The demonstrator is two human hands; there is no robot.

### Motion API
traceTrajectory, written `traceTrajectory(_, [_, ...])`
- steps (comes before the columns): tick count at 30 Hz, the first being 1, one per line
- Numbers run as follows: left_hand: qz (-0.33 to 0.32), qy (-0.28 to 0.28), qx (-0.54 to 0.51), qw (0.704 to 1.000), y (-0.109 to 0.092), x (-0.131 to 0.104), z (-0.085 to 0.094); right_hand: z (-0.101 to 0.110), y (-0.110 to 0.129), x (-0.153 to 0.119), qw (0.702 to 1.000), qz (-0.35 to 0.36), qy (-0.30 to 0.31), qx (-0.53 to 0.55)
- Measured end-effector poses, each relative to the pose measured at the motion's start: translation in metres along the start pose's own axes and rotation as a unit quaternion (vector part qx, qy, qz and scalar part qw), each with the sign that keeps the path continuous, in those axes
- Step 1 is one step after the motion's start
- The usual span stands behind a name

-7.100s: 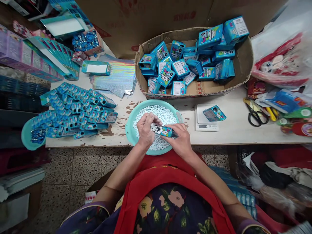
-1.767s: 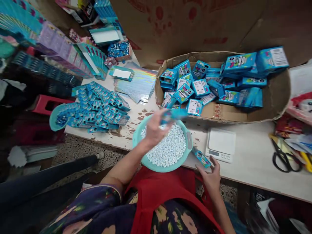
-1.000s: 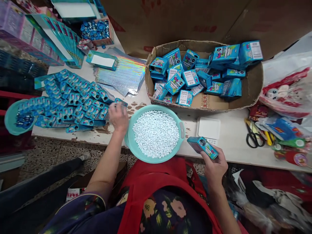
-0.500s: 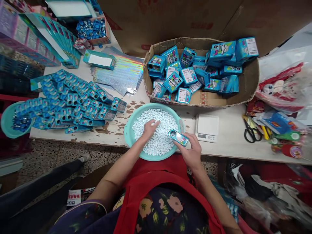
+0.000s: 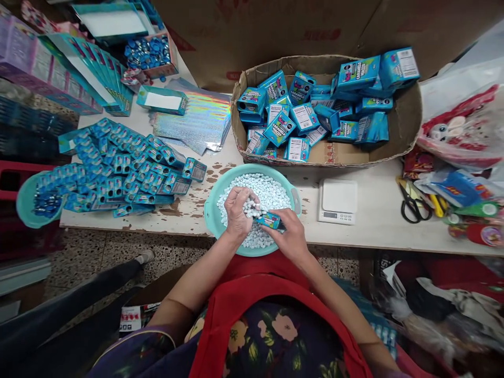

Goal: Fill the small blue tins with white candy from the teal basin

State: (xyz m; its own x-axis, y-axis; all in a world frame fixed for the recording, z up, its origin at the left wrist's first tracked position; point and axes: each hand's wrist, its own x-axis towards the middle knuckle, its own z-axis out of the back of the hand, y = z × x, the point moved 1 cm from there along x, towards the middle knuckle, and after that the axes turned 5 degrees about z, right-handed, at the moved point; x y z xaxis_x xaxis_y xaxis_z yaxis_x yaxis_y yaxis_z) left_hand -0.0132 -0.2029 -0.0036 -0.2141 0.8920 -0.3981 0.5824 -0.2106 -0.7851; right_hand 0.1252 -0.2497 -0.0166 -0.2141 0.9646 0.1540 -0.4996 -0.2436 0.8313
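Note:
My left hand is curled round a clump of small white candies above the turquoise basin. My right hand grips a small blue candy box, tilted on its side with its printed face up. One end of the box is against the candies at my left fingers; its opening is hidden there. Beneath both hands, the turquoise basin holds many loose white candies.
Behind the basin, a cut-down carton holds blue boxes. A white scale and scissors lie to the right. Many small boxes cover the left, beside holographic sheets and a basin of blue pieces.
My left hand has lifted out of the candies with a handful. My right hand has moved left and tipped the box over towards it, and the two now meet.

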Motion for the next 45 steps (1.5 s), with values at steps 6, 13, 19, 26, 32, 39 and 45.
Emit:
traceTrajectory(6, [0.019,-0.002,0.015,1.0,-0.007,-0.001,-0.007,0.002,-0.003,0.002,0.999,-0.006,-0.018,0.032])
traceTrajectory(13, [0.026,-0.012,0.234,0.972,-0.009,0.025,0.027,0.016,-0.014,-0.002,0.989,-0.048,-0.069,0.123])
traceTrajectory(19, [-0.001,0.022,0.569,0.822,0.011,0.049,0.07,0.009,-0.028,0.002,0.967,-0.08,-0.064,0.234])
traceTrajectory(26, [-0.025,0.02,0.493,0.869,0.005,0.051,0.048,0.041,-0.061,-0.012,0.934,-0.133,-0.16,0.29])
traceTrajectory(32, [-0.244,0.069,0.601,0.758,-0.014,0.108,-0.039,0.115,-0.147,-0.022,0.879,-0.222,-0.405,0.12])
traceTrajectory(39, [-0.134,0.077,0.777,0.61,0.023,0.222,-0.117,0.126,-0.196,-0.016,0.898,-0.213,-0.379,0.07])
traceTrajectory(45, [-0.147,0.051,0.766,0.624,0.044,0.227,-0.116,0.142,-0.186,-0.055,0.871,-0.25,-0.422,0.026])
